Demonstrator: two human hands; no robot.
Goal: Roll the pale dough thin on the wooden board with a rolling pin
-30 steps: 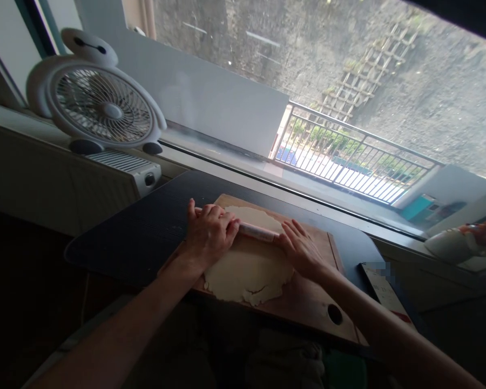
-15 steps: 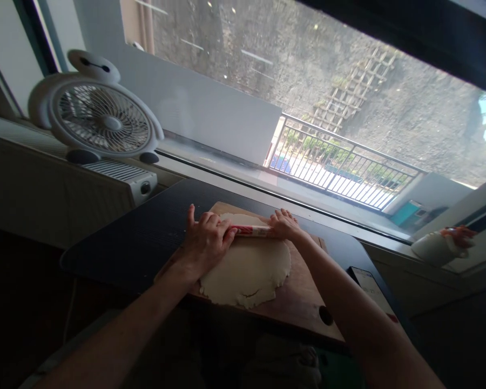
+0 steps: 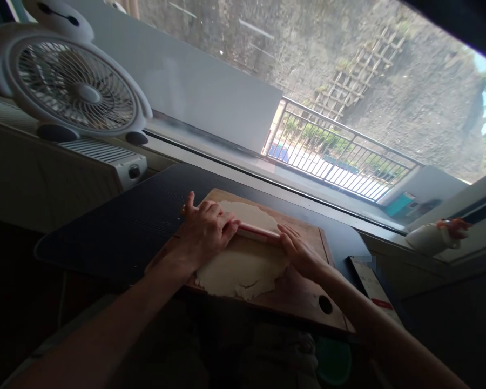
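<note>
A flattened sheet of dough with a ragged edge and a small crack near its front lies on a wooden board. Across its far half runs a slim rolling pin with red markings, slanting so its right end is nearer me. Closed over the left end is my left hand, with one finger sticking up. At the other end, my right hand lies over the pin with its fingers fairly straight and close together. Both hands hide the pin's ends.
The board rests on a dark table beneath a window. A phone lies at the table's right side. On the left, a white fan stands on a radiator. A white pot sits on the right sill.
The rolling pin has come towards me over the dough, its right end more than its left, so it now slants. Both hands moved with it. My view has tipped down slightly.
</note>
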